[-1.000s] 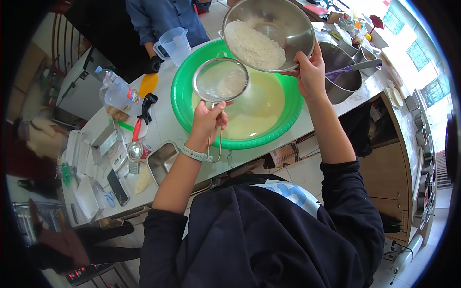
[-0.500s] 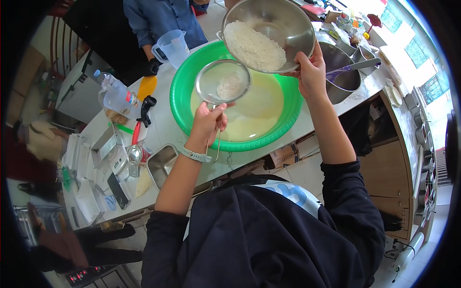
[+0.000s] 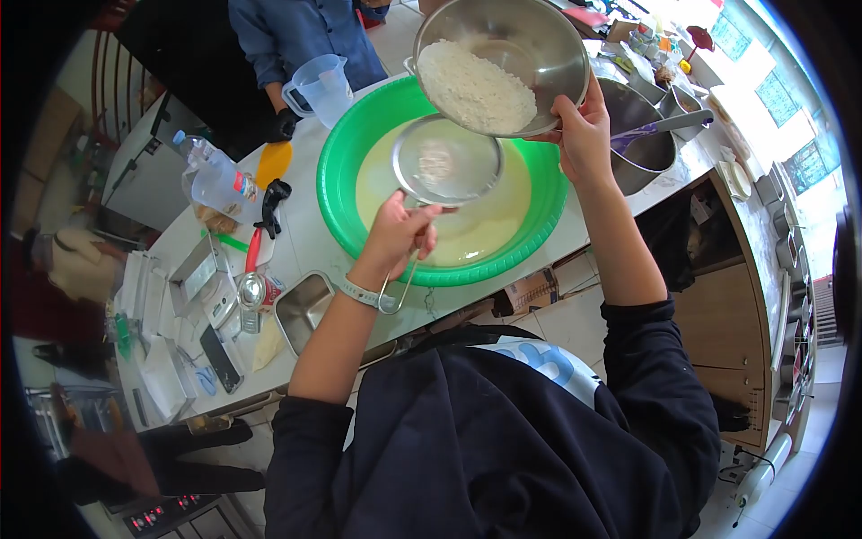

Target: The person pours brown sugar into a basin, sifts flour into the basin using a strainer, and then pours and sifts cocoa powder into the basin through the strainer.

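Observation:
My left hand is closed round the wire handle of a round mesh sieve, with a small heap of white powder in it. The sieve hangs over a large green basin that holds pale yellow liquid. With my right hand I grip the rim of a steel bowl, tilted above the basin's far right side. White powder that looks like flour lies against the bowl's lower left wall.
A person in a blue shirt with a black glove stands across the table by a clear measuring jug. Left are a plastic bottle, a steel tray and a phone. A steel pot with a purple spatula stands right.
The sieve has moved right over the basin, closer beneath the steel bowl, and the powder in it is blurred. The right hand and bowl have hardly moved.

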### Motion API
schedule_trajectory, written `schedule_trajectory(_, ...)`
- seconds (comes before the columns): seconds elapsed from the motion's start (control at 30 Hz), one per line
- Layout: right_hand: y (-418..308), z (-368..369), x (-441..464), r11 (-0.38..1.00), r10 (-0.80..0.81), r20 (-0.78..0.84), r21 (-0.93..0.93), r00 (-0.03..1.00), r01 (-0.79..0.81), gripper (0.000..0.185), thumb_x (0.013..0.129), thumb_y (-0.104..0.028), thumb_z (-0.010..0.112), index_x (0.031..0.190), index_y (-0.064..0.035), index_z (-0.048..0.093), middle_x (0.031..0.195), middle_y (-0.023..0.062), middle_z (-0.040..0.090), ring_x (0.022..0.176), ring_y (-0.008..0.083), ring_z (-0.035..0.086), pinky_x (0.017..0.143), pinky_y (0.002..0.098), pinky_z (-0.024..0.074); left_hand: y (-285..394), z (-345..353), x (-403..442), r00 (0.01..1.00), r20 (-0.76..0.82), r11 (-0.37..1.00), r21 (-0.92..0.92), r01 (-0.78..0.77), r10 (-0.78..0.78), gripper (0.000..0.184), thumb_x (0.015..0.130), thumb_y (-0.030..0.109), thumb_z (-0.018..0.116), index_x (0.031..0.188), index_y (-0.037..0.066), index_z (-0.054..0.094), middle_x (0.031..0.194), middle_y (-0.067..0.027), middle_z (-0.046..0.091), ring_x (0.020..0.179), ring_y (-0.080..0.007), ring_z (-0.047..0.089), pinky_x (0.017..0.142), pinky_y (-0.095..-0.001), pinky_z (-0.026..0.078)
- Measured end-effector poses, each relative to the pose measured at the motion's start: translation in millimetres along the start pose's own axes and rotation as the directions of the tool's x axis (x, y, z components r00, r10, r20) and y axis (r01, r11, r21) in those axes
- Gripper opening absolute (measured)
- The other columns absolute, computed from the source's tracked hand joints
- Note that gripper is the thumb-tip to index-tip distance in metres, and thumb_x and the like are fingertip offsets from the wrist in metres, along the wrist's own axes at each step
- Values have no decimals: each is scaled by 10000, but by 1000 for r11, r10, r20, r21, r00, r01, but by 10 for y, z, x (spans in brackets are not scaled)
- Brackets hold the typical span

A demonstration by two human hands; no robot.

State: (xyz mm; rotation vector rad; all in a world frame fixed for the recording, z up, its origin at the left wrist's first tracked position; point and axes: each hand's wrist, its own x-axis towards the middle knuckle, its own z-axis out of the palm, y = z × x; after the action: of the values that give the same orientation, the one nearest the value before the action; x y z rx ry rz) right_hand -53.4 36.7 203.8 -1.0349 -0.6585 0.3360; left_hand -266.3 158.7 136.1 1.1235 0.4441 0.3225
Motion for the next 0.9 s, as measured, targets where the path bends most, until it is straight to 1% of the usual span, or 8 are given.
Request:
schedule_trajectory(0.17,82,4,17,999,-26,4,-26,1000,26,666,760,69,445,1370,-83,225,1012,118,563,758,219,635,543,349,590,-29,-67,40,995,-99,999,-31,-23,20,430,837,88,567,1183,9,323,1027,-169,594,490,-83,490,380,-194,368)
schedule_trajectory(0.27,91,48,3,998,-18,26,-65,1000,19,628,798,56,402,1376,-76,193,1046,136,562,754,223,642,521,325,586,1,43,-14,1000,-9,998,67,12,-11,429,838,79,559,1185,4,318,1041,-182,585,486,-88,487,377,-201,369)
schedule_trajectory(0.37,126,14,33,999,-18,44,-51,999,21,675,763,68,448,1376,-88,214,986,119,570,744,212,634,535,350,590,-46,-90,67,984,-173,996,-58,-62,51,423,838,73,554,1182,2,319,1048,-191,579,474,-89,477,373,-205,368)
schedule_trajectory(0.5,106,74,34,999,-7,41,-47,999,9,677,764,66,446,1378,-98,214,972,115,573,721,200,632,538,350,591,-11,38,3,997,-70,999,24,-35,36,430,841,83,551,1192,4,316,1029,-191,586,463,-92,471,371,-207,368)
schedule_trajectory(0.6,136,76,55,997,-43,42,-55,998,46,677,761,69,441,1378,-105,223,966,116,577,707,185,629,540,337,584,3,-60,45,987,-157,997,-52,-52,44,443,842,82,552,1211,13,315,1002,-187,598,470,-97,487,366,-209,369)
schedule_trajectory(0.67,175,107,61,997,-44,35,-63,998,47,675,759,70,439,1377,-116,242,981,130,580,699,164,624,527,292,566,14,11,-16,1000,-29,999,36,10,-9,442,845,84,550,1216,18,319,988,-182,604,470,-99,492,362,-208,368)
schedule_trajectory(0.77,386,24,105,906,-212,104,-353,972,235,660,743,75,444,1355,-140,324,1035,134,581,658,100,596,486,240,493,-5,33,9,998,-68,998,63,9,-4,424,854,85,544,1216,18,332,993,-180,607,463,-98,487,358,-202,365)
schedule_trajectory(0.9,342,177,-57,753,-230,271,-559,935,347,628,725,68,488,1316,-125,397,1164,137,544,643,81,553,517,215,454,-22,-17,26,997,-71,1000,20,-24,26,411,858,82,541,1214,18,345,999,-184,608,461,-97,485,355,-200,361)
